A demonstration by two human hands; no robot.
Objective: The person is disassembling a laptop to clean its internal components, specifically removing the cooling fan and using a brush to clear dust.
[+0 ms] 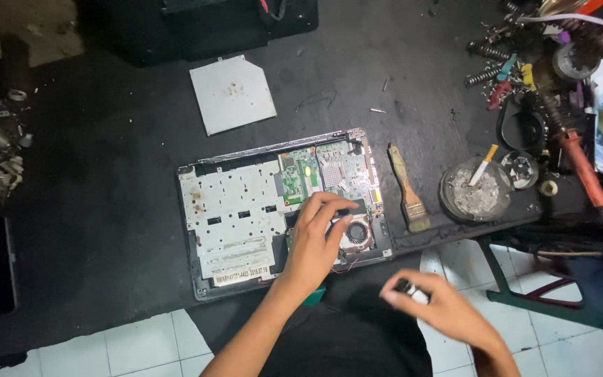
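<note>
An opened laptop base (232,216) lies on a black workbench, with its metal shield plate at the left, a green circuit board (322,171) at the top right and a round cooling fan (359,234) at the lower right. My left hand (319,241) rests on the board area just left of the fan, fingertips pinching a small dark part (349,208). My right hand (441,304) hovers below the bench edge, blurred, closed around a small black-and-white object (412,290).
A paintbrush (406,192) lies right of the laptop. A glass ashtray (474,188) with a cigarette sits beyond it. A soldering iron (581,167), springs and clutter fill the top right. A grey drive cover (232,94) lies above the laptop. White floor tiles show below.
</note>
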